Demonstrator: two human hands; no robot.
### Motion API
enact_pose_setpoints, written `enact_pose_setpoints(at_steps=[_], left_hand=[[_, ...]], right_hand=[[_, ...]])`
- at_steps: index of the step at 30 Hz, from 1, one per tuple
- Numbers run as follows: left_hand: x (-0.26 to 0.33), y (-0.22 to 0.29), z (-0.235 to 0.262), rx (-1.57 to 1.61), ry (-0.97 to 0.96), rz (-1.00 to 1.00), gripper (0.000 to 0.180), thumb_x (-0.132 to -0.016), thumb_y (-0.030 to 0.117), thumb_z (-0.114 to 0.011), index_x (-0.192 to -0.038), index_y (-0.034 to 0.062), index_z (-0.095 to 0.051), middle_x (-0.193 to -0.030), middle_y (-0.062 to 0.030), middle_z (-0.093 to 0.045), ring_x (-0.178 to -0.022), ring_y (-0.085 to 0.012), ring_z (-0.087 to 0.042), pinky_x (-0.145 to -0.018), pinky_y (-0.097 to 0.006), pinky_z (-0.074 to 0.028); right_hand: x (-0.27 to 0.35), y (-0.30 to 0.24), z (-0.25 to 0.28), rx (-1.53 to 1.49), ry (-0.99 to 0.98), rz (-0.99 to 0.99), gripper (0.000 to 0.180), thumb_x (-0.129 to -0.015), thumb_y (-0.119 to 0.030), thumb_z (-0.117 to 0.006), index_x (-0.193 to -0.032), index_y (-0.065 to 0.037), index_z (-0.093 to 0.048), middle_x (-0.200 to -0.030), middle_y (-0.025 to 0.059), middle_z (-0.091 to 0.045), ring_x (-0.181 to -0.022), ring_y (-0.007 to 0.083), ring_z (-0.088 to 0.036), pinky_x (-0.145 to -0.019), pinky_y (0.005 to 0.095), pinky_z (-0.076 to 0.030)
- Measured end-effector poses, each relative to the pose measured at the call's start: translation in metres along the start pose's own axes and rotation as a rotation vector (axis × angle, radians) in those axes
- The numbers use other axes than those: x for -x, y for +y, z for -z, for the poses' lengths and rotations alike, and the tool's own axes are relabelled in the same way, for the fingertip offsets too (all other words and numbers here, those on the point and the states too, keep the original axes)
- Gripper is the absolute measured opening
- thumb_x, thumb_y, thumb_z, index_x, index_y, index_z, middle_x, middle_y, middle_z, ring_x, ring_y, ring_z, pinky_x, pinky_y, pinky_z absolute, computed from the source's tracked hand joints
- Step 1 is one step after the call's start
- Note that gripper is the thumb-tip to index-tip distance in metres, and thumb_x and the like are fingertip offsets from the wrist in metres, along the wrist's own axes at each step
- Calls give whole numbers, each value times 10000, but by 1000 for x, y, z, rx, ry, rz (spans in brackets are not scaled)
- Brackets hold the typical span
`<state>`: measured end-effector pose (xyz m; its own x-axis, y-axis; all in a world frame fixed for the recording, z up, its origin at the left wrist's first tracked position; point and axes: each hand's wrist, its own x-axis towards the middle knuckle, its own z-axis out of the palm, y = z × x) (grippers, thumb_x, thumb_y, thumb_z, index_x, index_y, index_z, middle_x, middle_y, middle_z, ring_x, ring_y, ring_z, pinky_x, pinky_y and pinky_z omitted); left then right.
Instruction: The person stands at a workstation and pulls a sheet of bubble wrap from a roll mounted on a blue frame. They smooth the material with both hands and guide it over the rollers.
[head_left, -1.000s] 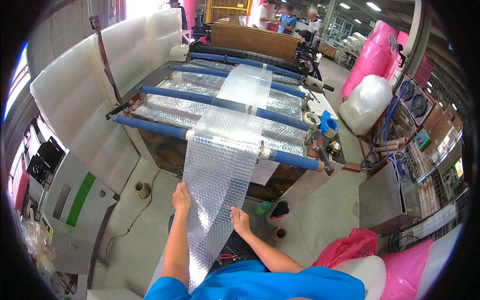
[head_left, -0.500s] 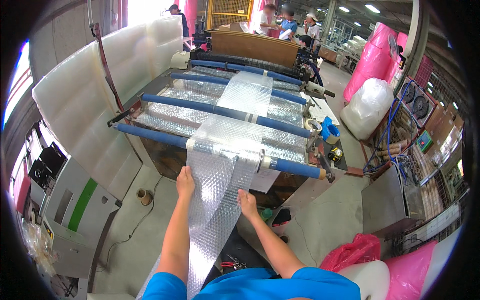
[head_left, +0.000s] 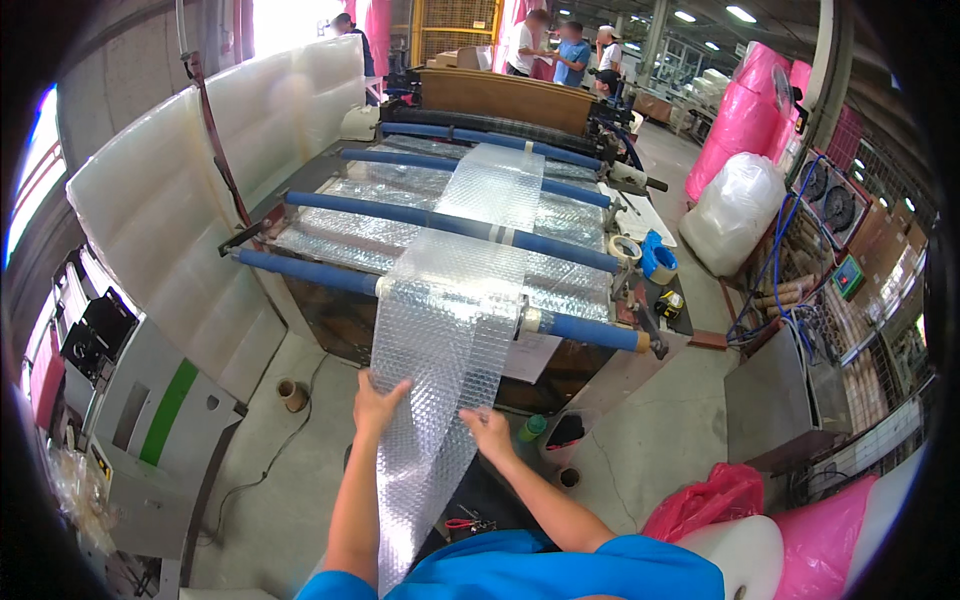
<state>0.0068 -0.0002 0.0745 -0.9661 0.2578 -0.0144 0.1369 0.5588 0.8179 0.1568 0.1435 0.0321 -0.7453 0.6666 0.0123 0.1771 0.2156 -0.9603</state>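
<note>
A long strip of clear bubble wrap runs over blue rollers and hangs down toward me, its right side folded over in a slanting layer. My left hand holds the strip's left edge, thumb lying across the front and the other fingers partly hidden. Lower on the right edge, my right hand pinches the wrap between thumb and fingers. Both hands are below the nearest blue roller, apart from it. The lower end of the strip passes between my forearms.
Tape rolls and a tape measure lie on the machine's right side. Red-handled pliers sit near my lap. A cardboard tube stands on the floor at left. Pink rolls stand at right; several people are at the back.
Both hands have come down the strip toward me. My left thumb now reaches across the front of the wrap, and my right hand has shifted slightly left.
</note>
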Motion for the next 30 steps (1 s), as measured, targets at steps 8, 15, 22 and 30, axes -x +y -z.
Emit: enact_pose_setpoints(at_steps=[8, 15, 22, 30], left_hand=[[32, -13, 64, 42, 59, -105, 418, -698, 381, -620, -872, 18, -510, -738, -143, -590, -695, -222, -567, -636, -338, -430], [30, 41, 113, 302, 75, -137, 348, -774, 323, -558, -666, -2, -499, -495, -26, -449, -458, -80, -407, -432, -256, -328], [23, -45, 38, -37, 239, -118, 403, -795, 372, -496, -667, -10, -490, -537, -118, -506, -513, -213, -501, -514, -342, -386], [29, -41, 52, 215, 44, -26, 324, -746, 286, -590, -823, -12, -491, -678, -121, -537, -623, -132, -503, -561, -288, -401]], right_hand=[[73, -17, 4, -63, -265, -40, 363, -804, -329, -521, -638, -9, -562, -531, 26, -510, -497, 95, -468, -478, 252, -372], [96, -108, 18, -479, -250, -91, 356, -823, -321, -510, -609, -37, -530, -555, -5, -494, -506, 70, -444, -471, 216, -346], [71, 8, -6, -204, -220, -96, 408, -831, -369, -476, -581, -48, -510, -529, -5, -473, -502, 62, -422, -483, 216, -335], [91, -28, -2, -303, -146, -63, 392, -830, -352, -485, -610, -29, -517, -550, -7, -482, -524, 57, -426, -499, 206, -337]])
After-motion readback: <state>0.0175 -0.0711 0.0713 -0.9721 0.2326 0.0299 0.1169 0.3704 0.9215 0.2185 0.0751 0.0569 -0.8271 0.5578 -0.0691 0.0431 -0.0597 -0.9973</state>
